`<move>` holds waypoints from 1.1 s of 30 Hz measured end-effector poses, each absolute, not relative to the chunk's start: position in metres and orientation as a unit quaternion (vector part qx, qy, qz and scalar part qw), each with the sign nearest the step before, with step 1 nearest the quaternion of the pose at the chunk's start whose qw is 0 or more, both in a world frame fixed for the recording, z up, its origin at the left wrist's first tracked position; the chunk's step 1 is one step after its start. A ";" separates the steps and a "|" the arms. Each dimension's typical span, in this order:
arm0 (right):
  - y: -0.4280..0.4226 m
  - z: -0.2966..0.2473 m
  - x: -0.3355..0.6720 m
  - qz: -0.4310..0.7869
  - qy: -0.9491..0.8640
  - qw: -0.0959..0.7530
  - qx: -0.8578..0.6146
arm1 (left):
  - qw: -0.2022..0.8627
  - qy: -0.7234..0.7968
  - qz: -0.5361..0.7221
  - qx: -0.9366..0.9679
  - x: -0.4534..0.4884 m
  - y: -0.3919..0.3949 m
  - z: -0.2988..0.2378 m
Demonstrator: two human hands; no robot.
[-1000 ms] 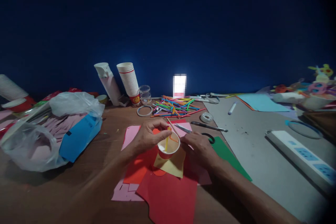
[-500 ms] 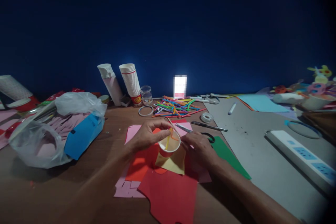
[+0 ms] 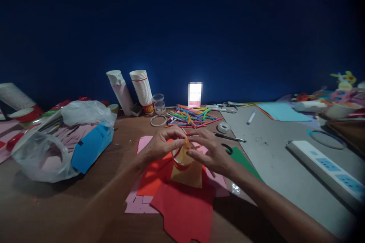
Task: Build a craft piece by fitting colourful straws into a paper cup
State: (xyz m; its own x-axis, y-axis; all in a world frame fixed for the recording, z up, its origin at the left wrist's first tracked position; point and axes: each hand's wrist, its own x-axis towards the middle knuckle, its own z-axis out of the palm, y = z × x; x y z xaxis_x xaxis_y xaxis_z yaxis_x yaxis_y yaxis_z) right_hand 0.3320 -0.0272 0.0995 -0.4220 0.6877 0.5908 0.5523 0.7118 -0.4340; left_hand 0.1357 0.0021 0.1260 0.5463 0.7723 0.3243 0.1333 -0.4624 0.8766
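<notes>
A paper cup [image 3: 182,166] with a red-patterned outside stands on a yellow paper piece [image 3: 186,176]. My left hand [image 3: 164,144] pinches the top of a yellow-and-orange straw-like piece [image 3: 186,142] over the cup's mouth; its lower part reaches into the cup. Reaching over the cup's right side, my right hand [image 3: 209,150] has thumb and fingers apart close to that piece. I cannot tell whether its fingertips touch it. Under the cup lie red paper [image 3: 188,209], orange paper [image 3: 151,180] and pink paper [image 3: 137,203]. Scissors with a black handle [image 3: 227,149] lie partly behind my right hand.
Colourful straw-like sticks [image 3: 191,115] are heaped at the back, near a tape roll [image 3: 224,127] and a pen [image 3: 229,137]. Stacked paper cups [image 3: 140,89] stand behind. A plastic bag [image 3: 37,159] sits left, a power strip [image 3: 319,159] right, green paper [image 3: 245,163] nearer.
My right hand has moved up and left from beside the scissors to over the cup's right side, its fingers spreading. My left hand keeps its pinch with little movement.
</notes>
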 end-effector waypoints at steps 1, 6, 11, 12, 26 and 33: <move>-0.026 0.101 0.327 0.094 -0.842 0.383 -0.368 | 0.418 0.297 0.374 0.772 0.136 0.002 0.126; -0.023 0.100 0.308 0.109 -0.834 0.369 -0.396 | 0.399 0.311 0.350 0.789 0.134 0.001 0.133; -0.021 0.099 0.304 0.100 -0.830 0.373 -0.402 | 0.380 0.333 0.358 0.786 0.137 -0.005 0.140; -0.020 0.098 0.304 0.092 -0.830 0.374 -0.404 | 0.366 0.344 0.365 0.784 0.139 -0.006 0.141; -0.014 0.086 0.300 0.038 -0.804 0.394 -0.444 | 0.245 0.449 0.410 0.755 0.155 -0.020 0.133; -0.013 0.085 0.306 0.094 -0.804 0.396 -0.434 | 0.446 0.397 0.360 0.717 0.145 -0.004 0.136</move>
State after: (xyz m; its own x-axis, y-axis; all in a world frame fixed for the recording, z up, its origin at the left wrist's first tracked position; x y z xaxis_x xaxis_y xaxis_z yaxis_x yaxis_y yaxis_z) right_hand 0.3062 -0.0130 0.0849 -0.3090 0.7720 0.5554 0.6233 0.6055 -0.4948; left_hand 0.1452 -0.0044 0.1359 0.4256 0.8904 0.1615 0.2487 -0.2867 0.9252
